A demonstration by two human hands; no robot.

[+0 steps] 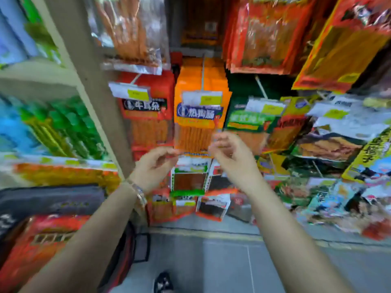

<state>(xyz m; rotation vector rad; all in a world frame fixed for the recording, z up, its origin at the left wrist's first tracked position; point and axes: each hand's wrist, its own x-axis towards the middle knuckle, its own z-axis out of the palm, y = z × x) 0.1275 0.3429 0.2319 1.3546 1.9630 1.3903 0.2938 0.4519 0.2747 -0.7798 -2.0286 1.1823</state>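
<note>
An orange snack packet [198, 123] hangs at the front of a row on a peg in the middle of the rack, under a yellow price tag [208, 100]. My left hand [154, 166], with a bracelet on its wrist, reaches up and pinches the packet's lower left corner between thumb and forefinger. My right hand [230, 157] is raised at the packet's lower right corner with its fingers loosely curled. Motion blur hides whether the right hand holds the packet.
A red packet [146, 106] hangs to the left and a green one [247, 117] to the right, with more packets above and below. Shelves of green and blue goods [53, 127] fill the left. A grey floor [211, 261] and my shoe [163, 282] show below.
</note>
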